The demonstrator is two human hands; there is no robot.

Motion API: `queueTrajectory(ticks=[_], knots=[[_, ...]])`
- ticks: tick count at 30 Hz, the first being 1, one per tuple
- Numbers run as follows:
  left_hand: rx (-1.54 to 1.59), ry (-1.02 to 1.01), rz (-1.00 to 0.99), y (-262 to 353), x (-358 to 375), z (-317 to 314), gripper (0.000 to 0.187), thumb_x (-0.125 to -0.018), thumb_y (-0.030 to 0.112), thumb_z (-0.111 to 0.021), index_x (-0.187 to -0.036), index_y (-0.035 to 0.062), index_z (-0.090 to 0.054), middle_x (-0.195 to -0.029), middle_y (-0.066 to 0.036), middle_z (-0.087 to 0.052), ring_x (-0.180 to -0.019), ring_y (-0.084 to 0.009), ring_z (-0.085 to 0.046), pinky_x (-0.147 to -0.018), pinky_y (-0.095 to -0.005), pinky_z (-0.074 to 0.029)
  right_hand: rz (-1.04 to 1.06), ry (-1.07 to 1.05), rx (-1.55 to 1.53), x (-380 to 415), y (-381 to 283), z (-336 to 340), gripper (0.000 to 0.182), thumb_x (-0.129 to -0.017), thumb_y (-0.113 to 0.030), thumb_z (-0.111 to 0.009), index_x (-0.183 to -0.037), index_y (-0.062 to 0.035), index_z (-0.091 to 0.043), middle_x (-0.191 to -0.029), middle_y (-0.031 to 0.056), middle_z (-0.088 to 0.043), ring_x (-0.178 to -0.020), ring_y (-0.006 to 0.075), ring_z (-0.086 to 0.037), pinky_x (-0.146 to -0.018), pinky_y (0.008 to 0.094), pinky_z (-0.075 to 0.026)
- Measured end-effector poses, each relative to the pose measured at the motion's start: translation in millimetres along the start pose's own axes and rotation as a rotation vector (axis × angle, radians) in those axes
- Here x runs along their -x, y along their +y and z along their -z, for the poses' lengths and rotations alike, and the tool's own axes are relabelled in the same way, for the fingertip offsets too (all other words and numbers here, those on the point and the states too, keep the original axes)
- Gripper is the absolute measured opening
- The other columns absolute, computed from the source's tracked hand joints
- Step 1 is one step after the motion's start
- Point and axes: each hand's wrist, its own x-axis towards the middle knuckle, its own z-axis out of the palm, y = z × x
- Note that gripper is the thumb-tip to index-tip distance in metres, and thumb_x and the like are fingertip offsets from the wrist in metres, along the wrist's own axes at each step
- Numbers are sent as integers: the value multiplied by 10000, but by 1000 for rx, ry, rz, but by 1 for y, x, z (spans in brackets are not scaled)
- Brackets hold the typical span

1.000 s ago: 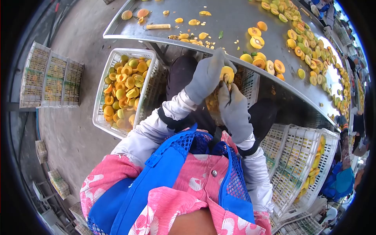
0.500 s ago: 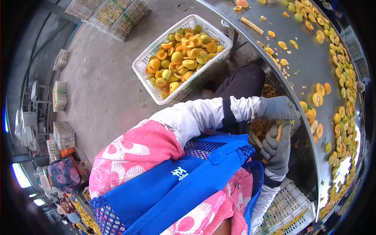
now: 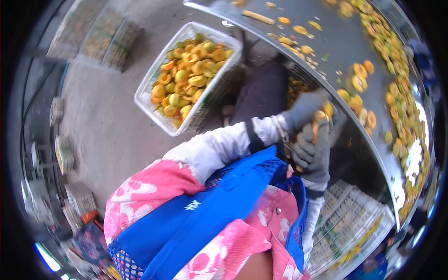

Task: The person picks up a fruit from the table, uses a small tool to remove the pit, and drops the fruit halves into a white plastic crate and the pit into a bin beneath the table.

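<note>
My left hand (image 3: 305,111), in a grey glove and smeared by motion, is closed around a yellow apricot (image 3: 328,110). Just below it, my right hand (image 3: 311,151), gloved in grey too, is curled into a grip on a slim wooden-handled tool (image 3: 299,168); its working end cannot be made out. An orange strip shows along that hand's thumb side, close against the fruit. Both hands are together beside the metal table's edge, above a container of fruit scraps (image 3: 295,88) partly hidden by my arm and leg.
A white crate (image 3: 142,95) of halved apricots stands on the floor to the left. The metal table (image 3: 345,51) bears scattered halves, a wooden stick (image 3: 258,17) and a long row of apricots (image 3: 394,60). Another white crate (image 3: 347,224) stands lower right, with stacked crates (image 3: 95,37) upper left.
The view has shifted, so the crate and table appear further left. Both hands stay together at the table edge; more of the yellow apricot now shows between them.
</note>
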Motion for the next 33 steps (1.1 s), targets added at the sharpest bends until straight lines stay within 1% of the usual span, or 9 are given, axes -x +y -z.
queueTrajectory(ticks=[1,5,12,14,16,18,23,28,33], knots=[[529,-12,273,18,14,1,458,-999,432,-428,-998,14,-614,-785,-128,-657,-640,-198,-623,-620,-335,-541,43,66,15,3,0,-11,528,-956,-665,-325,-824,-166,-434,-513,-67,-250,-348,55,-181,-298,218,-169],[139,12,93,32,15,54,599,-1012,537,-304,-1036,31,-626,-766,-110,-670,-540,-99,-527,-464,-202,-381,117,199,83,12,-1,3,548,-947,-674,-351,-846,-145,-455,-545,-63,-276,-383,53,-207,-338,222,-196],[-146,175,73,90,35,49,681,-1014,549,-237,-1036,-5,-633,-759,-111,-670,-647,-127,-607,-539,-197,-449,89,274,363,-7,0,-20,457,-1001,-505,-397,-823,-95,-489,-546,-37,-363,-395,58,-306,-361,240,-282],[-199,59,-254,76,32,32,604,-1026,482,-281,-1054,-34,-595,-812,-132,-667,-728,-160,-653,-592,-229,-507,140,359,487,-18,-2,-33,428,-993,-446,-463,-830,-57,-537,-547,-3,-444,-391,92,-385,-381,266,-359],[58,-75,33,67,25,31,392,-1011,335,-425,-1067,-36,-537,-895,-153,-662,-786,-176,-671,-646,-265,-543,294,443,648,-22,-4,-34,446,-983,-447,-491,-848,-27,-557,-555,40,-505,-413,117,-470,-397,291,-403],[-490,-55,-516,52,35,10,283,-955,220,-556,-1054,-38,-495,-941,-156,-661,-808,-179,-676,-675,-292,-558,347,487,730,-21,-4,-32,461,-980,-451,-495,-855,-12,-560,-561,59,-524,-421,127,-498,-404,300,-418],[-704,-2,-700,51,35,-9,540,-1003,467,-375,-986,-16,-616,-871,-123,-671,-709,-169,-655,-694,-266,-532,629,626,1112,-17,8,-16,492,-975,-455,-504,-864,22,-560,-586,104,-568,-430,157,-546,-410,321,-440],[-249,-172,2,56,37,-5,508,-1008,395,-341,-995,-59,-568,-792,-165,-662,-668,-195,-647,-654,-301,-541,-133,167,382,11,-21,-26,521,-977,-580,-395,-820,-95,-503,-532,-25,-412,-383,78,-341,-360,264,-302],[435,-197,411,49,25,-2,652,-987,529,-292,-1054,-37,-608,-821,-170,-634,-846,-193,-603,-705,-307,-511,38,-109,163,10,-10,-11,583,-942,-688,-339,-804,-135,-460,-533,-60,-317,-378,52,-254,-327,208,-239]])
